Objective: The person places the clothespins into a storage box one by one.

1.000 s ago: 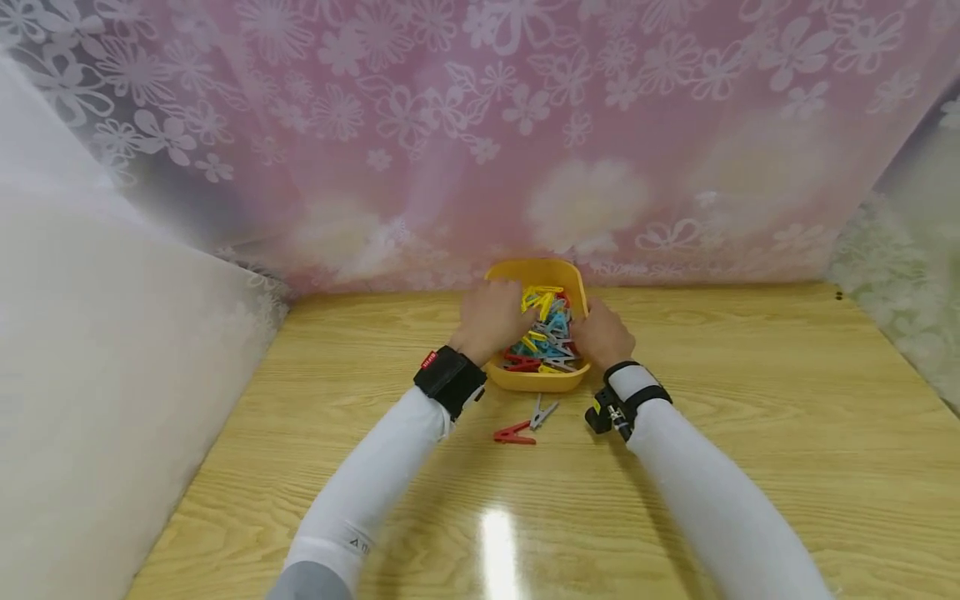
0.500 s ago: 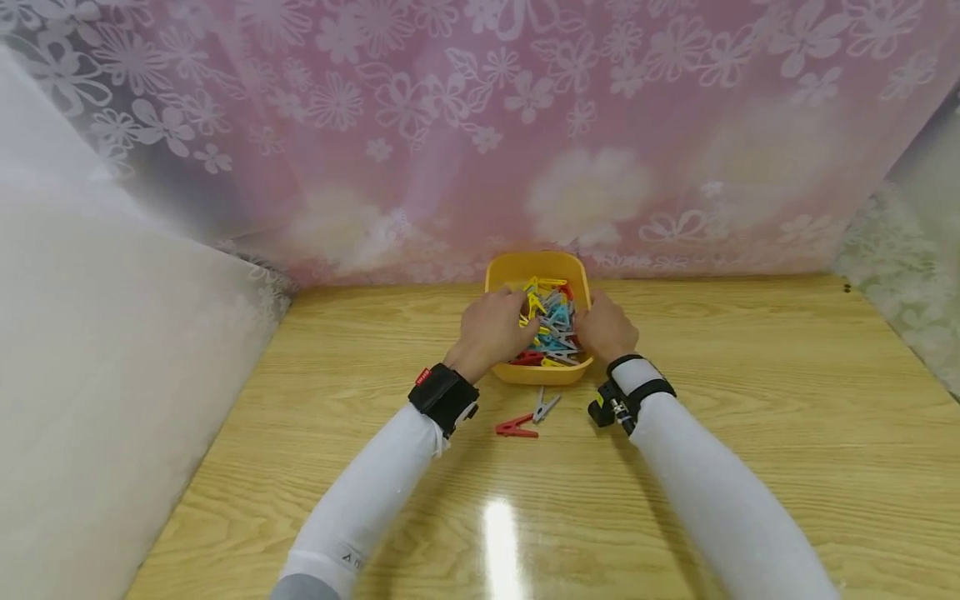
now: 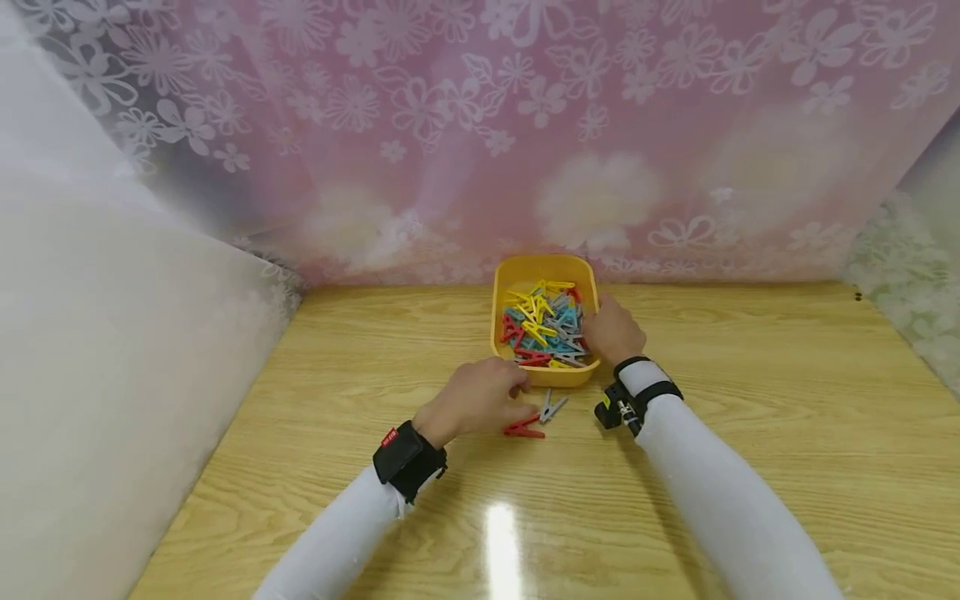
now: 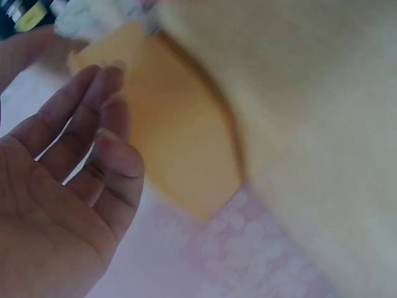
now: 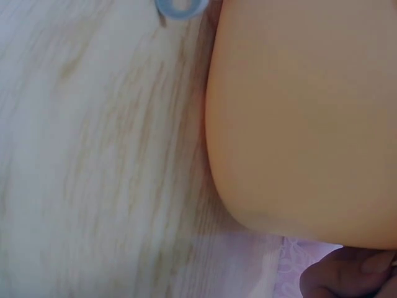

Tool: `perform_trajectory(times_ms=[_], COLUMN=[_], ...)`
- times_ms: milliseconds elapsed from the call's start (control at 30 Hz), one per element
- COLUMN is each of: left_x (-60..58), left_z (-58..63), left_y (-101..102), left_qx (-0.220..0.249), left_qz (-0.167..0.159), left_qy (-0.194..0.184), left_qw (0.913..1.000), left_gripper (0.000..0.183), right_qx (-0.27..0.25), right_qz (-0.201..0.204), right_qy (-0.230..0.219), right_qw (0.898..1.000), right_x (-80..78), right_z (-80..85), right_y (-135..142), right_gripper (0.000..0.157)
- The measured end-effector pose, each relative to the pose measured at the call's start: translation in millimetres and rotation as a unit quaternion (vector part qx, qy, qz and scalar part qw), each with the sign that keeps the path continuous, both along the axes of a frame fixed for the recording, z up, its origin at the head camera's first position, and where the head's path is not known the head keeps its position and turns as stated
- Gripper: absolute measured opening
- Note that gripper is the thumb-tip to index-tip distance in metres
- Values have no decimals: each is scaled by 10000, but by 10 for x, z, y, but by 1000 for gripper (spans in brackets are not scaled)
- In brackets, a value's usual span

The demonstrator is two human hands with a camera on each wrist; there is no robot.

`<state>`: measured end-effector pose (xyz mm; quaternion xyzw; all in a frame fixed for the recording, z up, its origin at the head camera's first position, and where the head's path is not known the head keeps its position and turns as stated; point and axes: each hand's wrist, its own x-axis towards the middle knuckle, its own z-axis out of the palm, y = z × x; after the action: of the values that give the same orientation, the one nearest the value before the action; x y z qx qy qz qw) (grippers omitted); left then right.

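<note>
A yellow plastic basket (image 3: 546,378) holds a heap of clothespins (image 3: 542,323) in yellow, red, blue and grey. My right hand (image 3: 613,332) grips its right rim; in the right wrist view its curled fingers (image 5: 338,273) show at the basket's side (image 5: 304,124). In front of the basket lie a red clothespin (image 3: 525,430) and a grey clothespin (image 3: 551,408). Close by them, my left hand (image 3: 476,398) hovers with thumb and index finger apart, near the red one. The left wrist view shows that palm (image 4: 56,205) holding nothing, fingers loosely bent.
The wood-grain table (image 3: 360,375) extends on both sides of the basket. Behind it hangs a pink flowered cloth (image 3: 450,167), close to the basket's back. A whitish cloth wall (image 3: 150,350) bounds the left side.
My left hand has left the basket's heap and moved down and left to the loose clothespins on the table. My right hand stays at the basket's rim.
</note>
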<state>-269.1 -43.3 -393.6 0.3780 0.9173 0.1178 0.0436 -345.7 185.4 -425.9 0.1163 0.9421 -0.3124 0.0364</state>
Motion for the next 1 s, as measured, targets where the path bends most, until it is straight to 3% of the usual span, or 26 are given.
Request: perform_trajectory(times_ms=[100, 200, 433, 633, 733, 800, 900, 1000], left_x=[60, 96, 149, 167, 186, 193, 157, 40], left_z=[-143, -243, -371, -383, -330, -230, 3, 275], left_y=[37, 98, 174, 150, 137, 135, 140, 145], left_qx=[-436, -700, -536, -330, -114, 95, 423, 681], left_qz=[-26, -99, -6, 243, 591, 858, 1167, 1274], left_qy=[-117, -42, 299, 282, 274, 419, 718, 960], left_qw=[9990, 9975, 9981, 9988, 9978, 9954, 9897, 9848], left_gripper=[43, 44, 30, 28, 28, 29, 30, 30], right_qx=[-5, -46, -94, -110, -112, -117, -118, -126], right_qz=[-20, -34, -80, -64, -56, -59, -65, -53], right_qy=[19, 30, -2, -41, -69, -71, -61, -51], right_qw=[10000, 10000, 9999, 9999, 9999, 9999, 9999, 9999], right_x=[-8, -12, 2, 19, 27, 24, 6, 0], right_z=[-4, -6, -1, -5, -3, -6, -19, -21], right_y=[17, 26, 33, 38, 39, 36, 28, 7], right_gripper=[39, 39, 38, 38, 39, 39, 38, 37])
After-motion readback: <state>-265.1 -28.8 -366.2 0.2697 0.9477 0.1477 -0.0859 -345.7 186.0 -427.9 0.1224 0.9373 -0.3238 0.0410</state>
